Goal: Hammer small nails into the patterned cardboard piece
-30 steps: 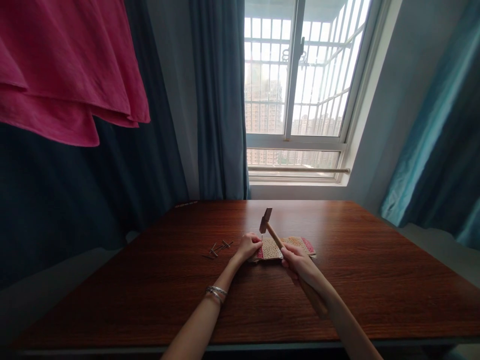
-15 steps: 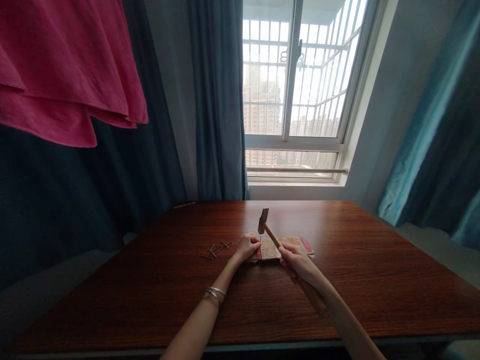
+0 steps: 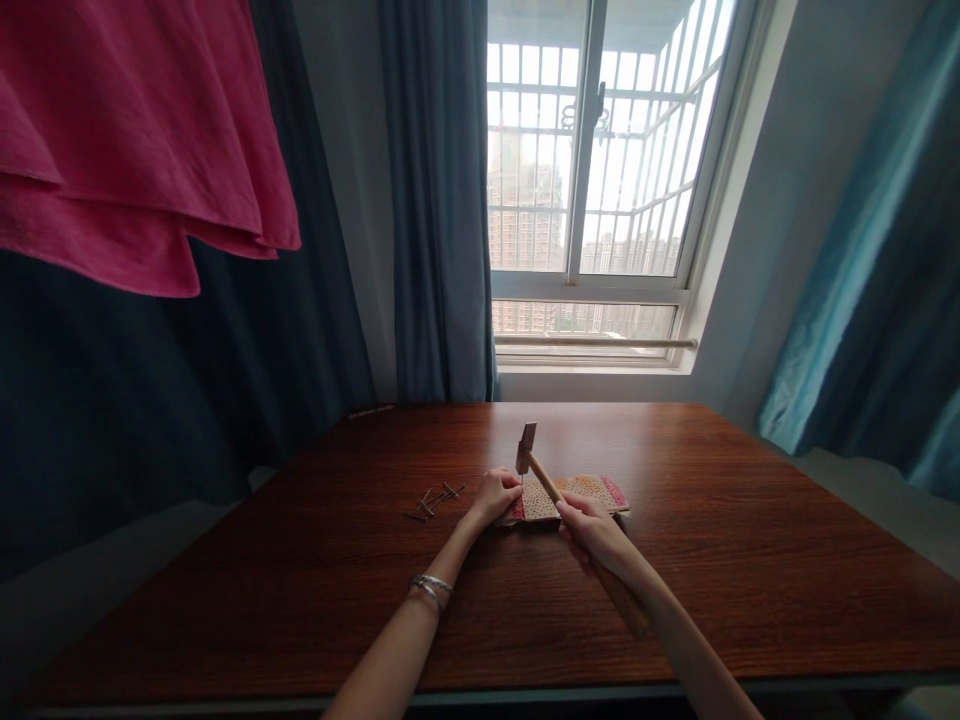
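My left hand (image 3: 499,494) pinches an upright nail (image 3: 523,480) at the left end of a flat piece with a dotted pattern (image 3: 541,502), beige with pink ends. What lies beneath that patterned surface I cannot make out. My right hand (image 3: 595,528) is closed round the wooden handle of a hammer (image 3: 549,484). The hammer's head is just over the top of the nail, touching it or nearly so. Left of my left hand, several loose nails (image 3: 435,499) lie in a small scatter on the table.
The brown wooden table (image 3: 315,590) reaches back to the wall under a barred window (image 3: 585,200). Blue curtains (image 3: 439,220) hang on both sides. A pink cloth (image 3: 142,150) hangs at the upper left.
The hammer's head has come down slightly onto or close to the nail's top. My left hand keeps its pinch in the same place.
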Demonstrator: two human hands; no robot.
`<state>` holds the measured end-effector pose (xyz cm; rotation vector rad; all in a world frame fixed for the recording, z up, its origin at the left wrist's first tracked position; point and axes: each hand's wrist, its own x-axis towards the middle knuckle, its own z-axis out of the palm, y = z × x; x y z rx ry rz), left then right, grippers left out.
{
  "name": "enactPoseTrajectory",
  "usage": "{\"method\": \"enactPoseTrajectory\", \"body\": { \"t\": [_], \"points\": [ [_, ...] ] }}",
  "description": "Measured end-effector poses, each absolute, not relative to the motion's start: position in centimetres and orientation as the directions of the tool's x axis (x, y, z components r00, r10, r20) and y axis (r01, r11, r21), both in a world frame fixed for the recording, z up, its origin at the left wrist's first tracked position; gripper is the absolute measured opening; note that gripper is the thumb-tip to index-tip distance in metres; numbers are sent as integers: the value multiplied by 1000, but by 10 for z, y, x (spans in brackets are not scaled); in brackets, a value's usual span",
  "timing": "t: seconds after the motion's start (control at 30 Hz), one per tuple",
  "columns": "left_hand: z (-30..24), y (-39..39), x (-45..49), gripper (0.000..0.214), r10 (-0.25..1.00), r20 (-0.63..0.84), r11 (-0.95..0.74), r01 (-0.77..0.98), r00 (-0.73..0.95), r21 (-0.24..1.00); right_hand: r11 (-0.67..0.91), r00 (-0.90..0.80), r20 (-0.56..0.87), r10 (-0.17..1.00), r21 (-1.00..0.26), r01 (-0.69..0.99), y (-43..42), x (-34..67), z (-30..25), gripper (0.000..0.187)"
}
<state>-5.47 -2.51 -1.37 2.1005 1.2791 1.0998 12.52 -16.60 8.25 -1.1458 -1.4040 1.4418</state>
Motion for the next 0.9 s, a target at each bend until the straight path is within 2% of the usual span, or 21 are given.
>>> {"method": "enactPoseTrajectory", "body": {
  "t": [0.4, 0.9],
  "points": [
    [-15, -25, -54, 14, 881, 400, -471, 531, 252, 705, -41, -294, -52, 954, -998, 42, -164, 125, 80, 30],
    [-7, -24, -62, 17, 885, 346, -465, 536, 312, 705, -80, -290, -56, 955, -994, -70, -168, 132, 89, 36]
  ]
}}
